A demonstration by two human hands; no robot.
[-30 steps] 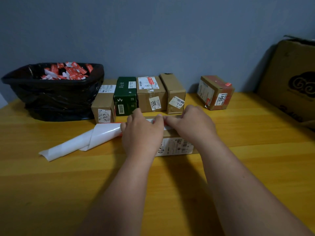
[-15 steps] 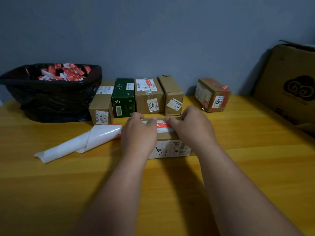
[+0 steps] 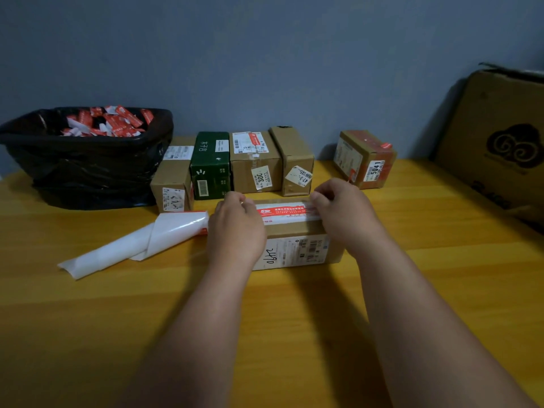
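Red-and-white label (image 3: 282, 212) lies along the top of the cardboard box (image 3: 294, 248) on the counter (image 3: 88, 319); left hand (image 3: 235, 228) pinches its left end, right hand (image 3: 344, 213) its right end; white backing (image 3: 141, 242) trails left of the box.

Wide bare table (image 3: 88, 334) near the front, with lots of room to pass left and right. Just left of the left hand (image 3: 235, 228): a white paper roll (image 3: 132, 245), lying slanted, in the way. Right behind the box (image 3: 294, 231) under the hands: a row of four boxes (image 3: 254, 163), with only a thin gap between. Far left: a big black bag (image 3: 85, 172), filling that corner. Open room to the right, up to a small brown box (image 3: 365, 160) at the back and a big cardboard box (image 3: 500, 142) at the edge.
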